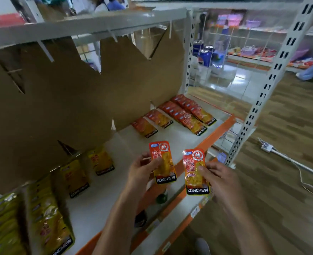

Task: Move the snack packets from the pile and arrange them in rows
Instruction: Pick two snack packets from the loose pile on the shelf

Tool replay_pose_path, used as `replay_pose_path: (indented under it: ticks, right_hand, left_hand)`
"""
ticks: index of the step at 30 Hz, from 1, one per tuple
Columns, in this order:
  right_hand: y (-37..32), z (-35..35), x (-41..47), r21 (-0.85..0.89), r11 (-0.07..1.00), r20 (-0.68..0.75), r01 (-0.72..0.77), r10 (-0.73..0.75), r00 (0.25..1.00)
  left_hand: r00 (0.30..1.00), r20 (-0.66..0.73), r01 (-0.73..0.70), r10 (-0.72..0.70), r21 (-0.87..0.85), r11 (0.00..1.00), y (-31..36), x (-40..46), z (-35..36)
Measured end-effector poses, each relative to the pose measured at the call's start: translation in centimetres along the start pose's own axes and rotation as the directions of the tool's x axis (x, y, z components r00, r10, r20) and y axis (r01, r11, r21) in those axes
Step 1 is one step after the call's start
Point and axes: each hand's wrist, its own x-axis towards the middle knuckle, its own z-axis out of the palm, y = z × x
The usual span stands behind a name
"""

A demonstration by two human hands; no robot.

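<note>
Left hand [142,167] and right hand [219,178] each pinch one orange foil snack packet [163,162], [195,171] above the white shelf [179,138]; orange rows [187,115] at one o'clock. Likely light, limp, slick: pinch the edges.

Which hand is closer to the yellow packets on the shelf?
Left. The left hand, holding an orange packet, is just right of the nearest yellow packet. The right hand, holding another orange packet, is further right, over the shelf's orange edge.

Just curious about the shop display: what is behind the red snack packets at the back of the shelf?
Brown cardboard stands behind the red packets on the shelf. Whatever lies behind it is mostly hidden.
</note>
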Motion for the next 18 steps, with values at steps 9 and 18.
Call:
replay_pose_path:
  ticks: [9,18]
  right_hand:
    - [-2.7,-3.2,12.2,-0.221,0.969,0.218,0.107,-0.058,0.974]
    - [-3.6,-1.2,18.4,-0.298,0.942,0.379,0.155,-0.032,0.925]
  left_hand:
    - [0.964,-0.266,-0.050,0.022,-0.097,0.994,0.2,4.2,6.5]
    - [0.884,-0.465,-0.072,-0.053,-0.246,0.967,0.2,5.6,7.2]
